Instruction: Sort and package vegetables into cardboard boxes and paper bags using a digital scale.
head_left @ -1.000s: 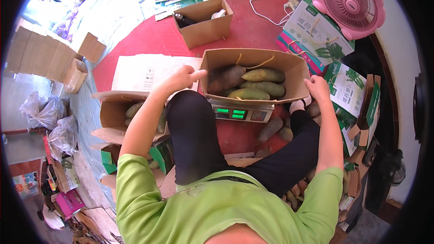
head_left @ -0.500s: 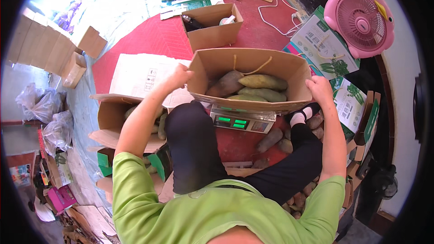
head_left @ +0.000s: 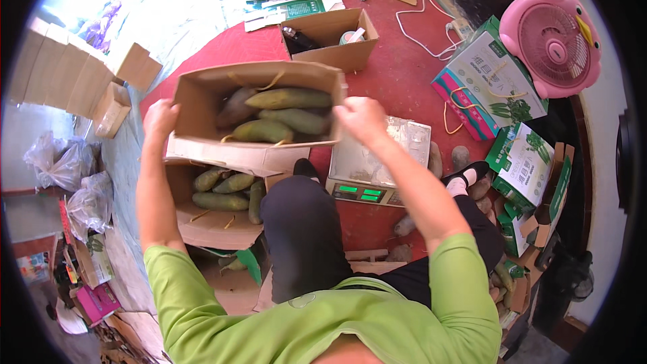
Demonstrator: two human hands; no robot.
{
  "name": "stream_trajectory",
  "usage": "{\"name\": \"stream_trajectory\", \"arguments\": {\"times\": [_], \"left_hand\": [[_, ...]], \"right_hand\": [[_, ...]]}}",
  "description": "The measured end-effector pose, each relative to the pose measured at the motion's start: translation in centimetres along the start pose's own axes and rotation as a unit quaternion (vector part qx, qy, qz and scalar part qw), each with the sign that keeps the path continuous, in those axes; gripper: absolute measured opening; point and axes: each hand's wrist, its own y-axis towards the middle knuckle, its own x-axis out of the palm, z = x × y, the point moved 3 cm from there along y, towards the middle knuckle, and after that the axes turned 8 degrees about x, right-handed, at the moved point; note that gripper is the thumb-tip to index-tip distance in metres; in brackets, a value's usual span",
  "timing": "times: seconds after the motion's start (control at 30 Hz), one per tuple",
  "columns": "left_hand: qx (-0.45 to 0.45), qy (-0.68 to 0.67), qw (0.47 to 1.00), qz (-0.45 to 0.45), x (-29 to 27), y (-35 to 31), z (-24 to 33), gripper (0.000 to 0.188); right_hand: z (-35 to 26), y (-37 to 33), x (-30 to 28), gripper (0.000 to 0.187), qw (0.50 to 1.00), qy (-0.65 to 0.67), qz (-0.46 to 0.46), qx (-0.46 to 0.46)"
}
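Both my hands grip an open brown cardboard box (head_left: 195,98) by its two short ends. My left hand (head_left: 162,118) is closed on the left end, and my right hand (head_left: 360,119) on the right end. Inside lie several long green radishes (head_left: 288,98), one of them browner, and a yellow cord handle crosses the far wall. The box is held to the left of a digital scale (head_left: 383,155), whose metal platform is bare and whose green display is lit. Beneath the box, white cardboard (head_left: 249,156) lies on the floor.
Below the held box stands another open carton (head_left: 219,232) of green radishes. More radishes (head_left: 404,226) lie on the red floor around the scale. At the right are printed cartons (head_left: 495,67) and a pink fan (head_left: 554,44). A small box (head_left: 337,50) with items stands ahead.
My hands have lifted the box off the scale and carried it left. The scale's platform and the radishes in the lower-left carton now show.
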Motion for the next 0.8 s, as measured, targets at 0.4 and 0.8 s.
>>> {"name": "stream_trajectory", "arguments": {"times": [0.4, 0.8], "left_hand": [[-0.108, 0.048, 0.992, -0.032, 7.6, -2.7, -8.8, 0.025], [0.013, -0.182, 0.979, -0.096, 11.9, -3.9, -11.3, 0.021]], "right_hand": [[-3.1, -1.4, 14.2, 0.034, 0.943, 0.141, -0.301, 0.024], [10.5, -5.0, 8.6, 0.019, 0.977, 0.058, -0.195, 0.061]]}}
